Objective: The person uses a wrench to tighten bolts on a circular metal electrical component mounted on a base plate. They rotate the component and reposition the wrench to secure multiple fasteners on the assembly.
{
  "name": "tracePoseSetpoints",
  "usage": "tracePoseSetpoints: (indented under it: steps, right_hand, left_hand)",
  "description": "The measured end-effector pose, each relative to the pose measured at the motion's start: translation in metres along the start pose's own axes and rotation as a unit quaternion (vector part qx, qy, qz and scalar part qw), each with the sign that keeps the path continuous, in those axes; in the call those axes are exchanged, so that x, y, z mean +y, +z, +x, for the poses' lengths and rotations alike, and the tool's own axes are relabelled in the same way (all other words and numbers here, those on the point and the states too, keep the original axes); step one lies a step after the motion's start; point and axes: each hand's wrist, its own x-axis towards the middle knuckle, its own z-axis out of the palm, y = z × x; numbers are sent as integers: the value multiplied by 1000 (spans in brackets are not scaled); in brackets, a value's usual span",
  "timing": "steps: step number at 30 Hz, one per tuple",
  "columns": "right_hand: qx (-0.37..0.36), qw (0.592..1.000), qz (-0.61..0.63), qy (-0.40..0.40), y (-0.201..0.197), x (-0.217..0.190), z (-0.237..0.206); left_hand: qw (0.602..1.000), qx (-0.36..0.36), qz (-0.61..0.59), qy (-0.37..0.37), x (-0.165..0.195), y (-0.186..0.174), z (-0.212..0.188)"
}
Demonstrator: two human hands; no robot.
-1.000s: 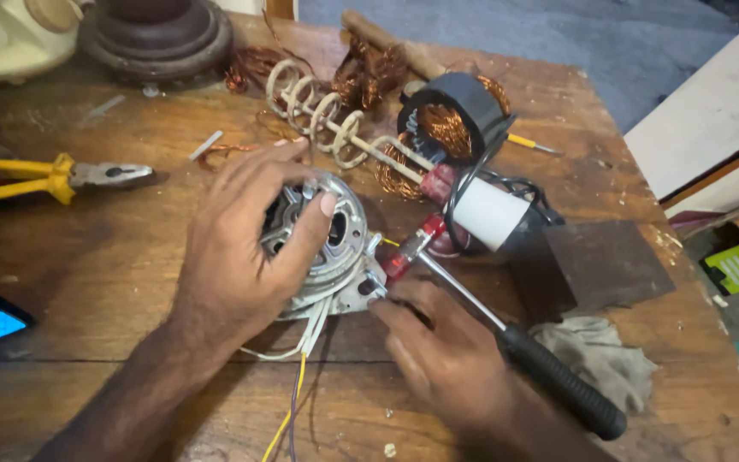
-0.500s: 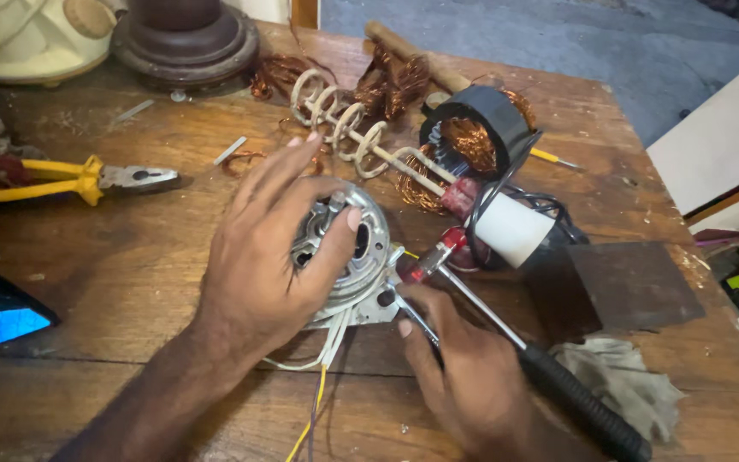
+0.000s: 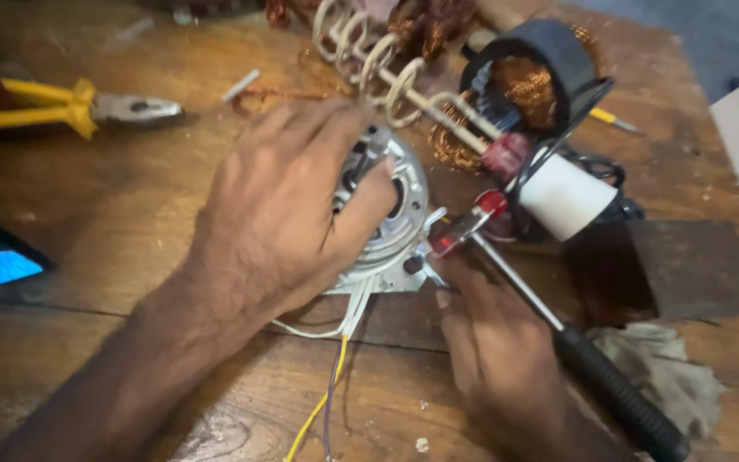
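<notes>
Pliers (image 3: 70, 107) lie far left on the tabletop (image 3: 87, 214). Left hand (image 3: 284, 214) is clamped over the motor (image 3: 395, 214) at centre, fingers gripping it; press firmly so it can't turn. Right hand (image 3: 493, 351) pinches near the motor's edge; what its fingers grasp, I cannot tell. Black cup (image 3: 549, 73) holds copper wire.

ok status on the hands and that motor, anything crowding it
Left hand pressed flat over the round metal motor. Right hand at its edge by the screwdriver. Copper coils and white cylinder crowd close; pliers lie apart.
</notes>
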Motion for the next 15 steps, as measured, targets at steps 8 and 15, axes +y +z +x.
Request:
tracePoseSetpoints:
  steps: [8, 15]
  right_hand:
    - [-24, 997, -23, 71, 12, 9, -4]
    - [4, 999, -20, 24, -6, -2, 8]
  left_hand:
    - [999, 36, 12, 33, -2, 5, 5]
    - [994, 58, -50, 78, -10, 1, -6]
